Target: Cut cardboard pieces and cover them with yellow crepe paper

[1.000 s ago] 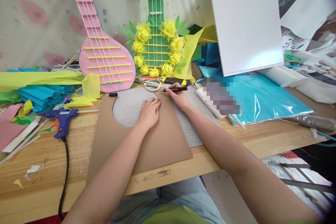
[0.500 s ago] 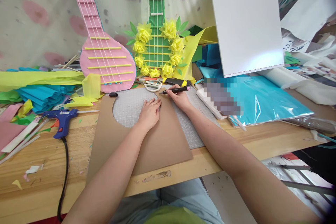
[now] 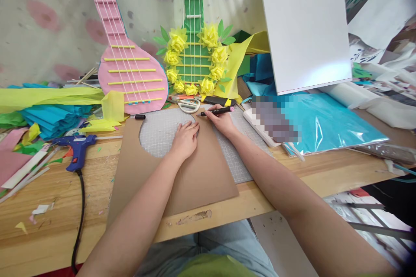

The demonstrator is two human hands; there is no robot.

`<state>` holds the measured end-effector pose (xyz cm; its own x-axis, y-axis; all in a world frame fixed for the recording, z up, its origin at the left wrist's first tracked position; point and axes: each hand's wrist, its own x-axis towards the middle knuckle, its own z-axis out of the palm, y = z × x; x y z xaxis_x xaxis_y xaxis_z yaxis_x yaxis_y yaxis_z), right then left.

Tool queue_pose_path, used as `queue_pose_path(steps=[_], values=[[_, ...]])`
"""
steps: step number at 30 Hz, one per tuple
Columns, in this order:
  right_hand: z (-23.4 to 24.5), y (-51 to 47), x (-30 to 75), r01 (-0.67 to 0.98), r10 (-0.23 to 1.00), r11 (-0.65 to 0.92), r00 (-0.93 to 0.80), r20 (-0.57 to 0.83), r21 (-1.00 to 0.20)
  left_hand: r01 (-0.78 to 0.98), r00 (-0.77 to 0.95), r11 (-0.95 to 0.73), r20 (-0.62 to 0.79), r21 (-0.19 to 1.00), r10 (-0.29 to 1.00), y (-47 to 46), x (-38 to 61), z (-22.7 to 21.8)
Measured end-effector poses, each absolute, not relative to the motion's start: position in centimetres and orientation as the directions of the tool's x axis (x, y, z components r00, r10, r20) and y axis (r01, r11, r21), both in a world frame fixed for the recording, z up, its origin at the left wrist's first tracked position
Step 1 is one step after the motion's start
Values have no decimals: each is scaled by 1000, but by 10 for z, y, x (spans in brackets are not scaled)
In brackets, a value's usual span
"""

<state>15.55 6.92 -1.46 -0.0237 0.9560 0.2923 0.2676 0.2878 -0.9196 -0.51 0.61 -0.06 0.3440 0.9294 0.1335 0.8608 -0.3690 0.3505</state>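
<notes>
A brown cardboard sheet [image 3: 191,173] with a round hole cut out of it lies on a grey cutting mat [image 3: 162,132] on the wooden table. My left hand [image 3: 184,139] rests flat on the cardboard at the hole's right rim, fingers together and stretched out. My right hand [image 3: 221,122] grips a black marker with a pink end [image 3: 217,111], its tip touching the cardboard's far edge. A black marker cap [image 3: 140,117] lies at the sheet's far left corner.
White scissors [image 3: 189,104] lie behind the mat. A pink paper guitar [image 3: 130,73] and a green one with yellow flowers [image 3: 194,58] lean on the wall. A blue glue gun [image 3: 76,149] is at left, a turquoise sheet [image 3: 321,123] and white board [image 3: 305,30] at right.
None beyond a slight shift of the marker in my right hand; both hands stay where they were.
</notes>
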Motion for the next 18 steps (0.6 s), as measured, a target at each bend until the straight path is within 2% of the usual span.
queue_pose_path(steps=[18], values=[[-14, 68, 154, 269, 954, 290, -5, 300, -919, 863, 347, -373, 136, 342, 928, 7, -5, -2]])
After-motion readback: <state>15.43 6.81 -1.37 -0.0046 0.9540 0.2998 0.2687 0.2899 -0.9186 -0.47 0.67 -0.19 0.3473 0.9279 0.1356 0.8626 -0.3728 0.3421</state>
